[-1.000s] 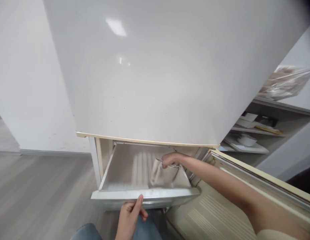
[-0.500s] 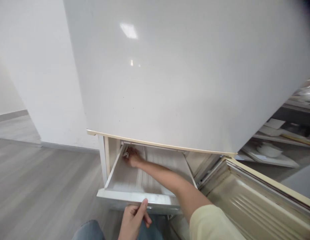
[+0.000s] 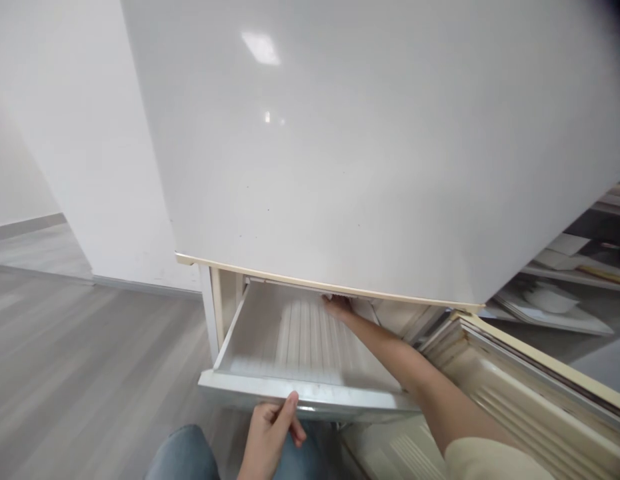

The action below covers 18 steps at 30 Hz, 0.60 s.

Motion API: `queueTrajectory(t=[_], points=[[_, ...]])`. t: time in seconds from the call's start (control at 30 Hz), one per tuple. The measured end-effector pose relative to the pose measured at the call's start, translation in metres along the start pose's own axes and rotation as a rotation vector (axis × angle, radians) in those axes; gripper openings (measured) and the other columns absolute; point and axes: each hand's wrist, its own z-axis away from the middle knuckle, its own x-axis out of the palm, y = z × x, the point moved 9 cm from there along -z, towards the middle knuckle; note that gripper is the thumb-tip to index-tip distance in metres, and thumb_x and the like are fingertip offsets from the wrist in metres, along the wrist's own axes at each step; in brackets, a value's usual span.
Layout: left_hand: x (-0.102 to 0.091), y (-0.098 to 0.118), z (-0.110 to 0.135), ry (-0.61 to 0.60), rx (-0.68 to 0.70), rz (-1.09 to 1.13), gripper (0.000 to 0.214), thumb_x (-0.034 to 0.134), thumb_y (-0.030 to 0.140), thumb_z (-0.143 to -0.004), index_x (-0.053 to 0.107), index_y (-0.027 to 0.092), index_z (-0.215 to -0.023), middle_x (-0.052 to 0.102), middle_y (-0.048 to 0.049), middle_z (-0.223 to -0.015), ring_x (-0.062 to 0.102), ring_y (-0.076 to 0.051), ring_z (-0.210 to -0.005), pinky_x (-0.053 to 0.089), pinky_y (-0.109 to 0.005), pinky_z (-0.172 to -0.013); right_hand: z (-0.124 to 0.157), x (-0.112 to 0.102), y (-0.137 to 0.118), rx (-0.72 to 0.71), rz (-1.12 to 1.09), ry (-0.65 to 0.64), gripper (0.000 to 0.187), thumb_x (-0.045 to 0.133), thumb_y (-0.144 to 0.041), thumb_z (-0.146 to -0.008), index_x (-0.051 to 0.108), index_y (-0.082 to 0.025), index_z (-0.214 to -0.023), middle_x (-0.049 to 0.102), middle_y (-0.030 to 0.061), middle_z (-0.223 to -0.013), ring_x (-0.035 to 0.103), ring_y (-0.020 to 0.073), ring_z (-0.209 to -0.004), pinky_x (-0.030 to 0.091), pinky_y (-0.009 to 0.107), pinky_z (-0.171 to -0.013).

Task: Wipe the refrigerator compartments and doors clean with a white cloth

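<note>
A pale pull-out drawer (image 3: 250,333) with a ribbed bottom sticks out of the lower compartment of a white refrigerator. My left hand (image 3: 273,427) is closed on the drawer's front edge, thumb over the top and fingers curled beneath. Deep inside, my right hand (image 3: 337,305) reaches toward the back, partly hidden under the refrigerator's upper door. A bit of crumpled white cloth (image 3: 329,297) shows at its fingertips; most of it is out of sight. The right forearm passes over the drawer's right side.
The white upper door (image 3: 315,147) fills the view above the drawer. A lower door (image 3: 535,400) with a stained cream lining stands open at the right. Shelves (image 3: 580,267) with assorted items are behind it. Grey flooring (image 3: 100,353) and a white wall lie left.
My right hand has moved from the drawer's back left corner across to the right along the back, with the white cloth. My left hand keeps its hold on the front edge.
</note>
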Motion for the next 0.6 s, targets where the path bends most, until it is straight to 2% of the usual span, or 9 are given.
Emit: queueTrajectory(t=[0.07, 0.13, 0.27, 0.4, 0.47, 0.6], points=[[0.0, 0.0, 0.0, -0.004, -0.004, -0.002, 0.061, 0.052, 0.069, -0.074, 0.064, 0.019, -0.039, 0.063, -0.0049, -0.039, 0.058, -0.015, -0.042, 0.046, -0.026, -0.055, 0.001, 0.006, -0.011, 0.035, -0.012, -0.028, 0.06, 0.021, -0.044, -0.097, 0.044, -0.007, -0.14, 0.042, 0.0227, -0.144, 0.04, 0.032, -0.134, 0.029, 0.05, -0.109], [0.0, 0.002, 0.001, 0.007, -0.008, -0.007, 0.062, 0.052, 0.068, -0.074, 0.064, 0.019, -0.039, 0.063, -0.0048, -0.039, 0.058, -0.015, -0.043, 0.045, -0.026, -0.055, 0.004, 0.012, -0.041, -0.016, -0.034, -0.054, 0.059, 0.023, -0.044, -0.097, 0.038, -0.013, -0.144, 0.036, 0.0171, -0.15, 0.034, 0.0304, -0.137, 0.025, 0.05, -0.111], [-0.001, 0.005, 0.003, 0.033, -0.004, 0.019, 0.062, 0.055, 0.069, -0.071, 0.063, 0.019, -0.037, 0.06, -0.0042, -0.035, 0.055, -0.013, -0.04, 0.043, -0.025, -0.052, 0.015, 0.026, -0.122, -0.254, -0.085, -0.11, 0.055, 0.026, -0.048, -0.096, 0.031, -0.031, -0.147, 0.029, -0.0013, -0.155, 0.022, 0.0228, -0.143, 0.016, 0.043, -0.117], [0.0, 0.003, 0.002, 0.039, -0.001, 0.043, 0.063, 0.055, 0.071, -0.069, 0.064, 0.019, -0.036, 0.06, -0.0048, -0.035, 0.054, -0.013, -0.038, 0.042, -0.025, -0.05, 0.035, 0.038, -0.179, -0.471, -0.108, -0.18, 0.056, 0.028, -0.048, -0.095, 0.023, -0.036, -0.15, 0.014, -0.0057, -0.159, 0.006, 0.0259, -0.147, 0.006, 0.049, -0.118], [0.0, 0.002, 0.001, 0.044, 0.004, 0.022, 0.064, 0.054, 0.072, -0.069, 0.063, 0.019, -0.036, 0.06, -0.0053, -0.035, 0.054, -0.014, -0.038, 0.043, -0.026, -0.05, 0.052, 0.043, -0.193, -0.575, -0.106, -0.227, 0.058, 0.028, -0.048, -0.094, 0.019, -0.036, -0.15, 0.008, -0.0055, -0.16, -0.001, 0.0297, -0.147, 0.003, 0.054, -0.117], [0.0, 0.001, 0.0, 0.036, 0.011, 0.017, 0.063, 0.052, 0.072, -0.07, 0.064, 0.02, -0.037, 0.061, -0.0052, -0.036, 0.055, -0.014, -0.039, 0.043, -0.026, -0.05, 0.107, 0.054, -0.191, -0.779, -0.045, -0.34, 0.059, 0.031, -0.049, -0.094, 0.02, -0.035, -0.15, 0.005, -0.0041, -0.16, -0.006, 0.0325, -0.146, 0.0, 0.055, -0.117]])
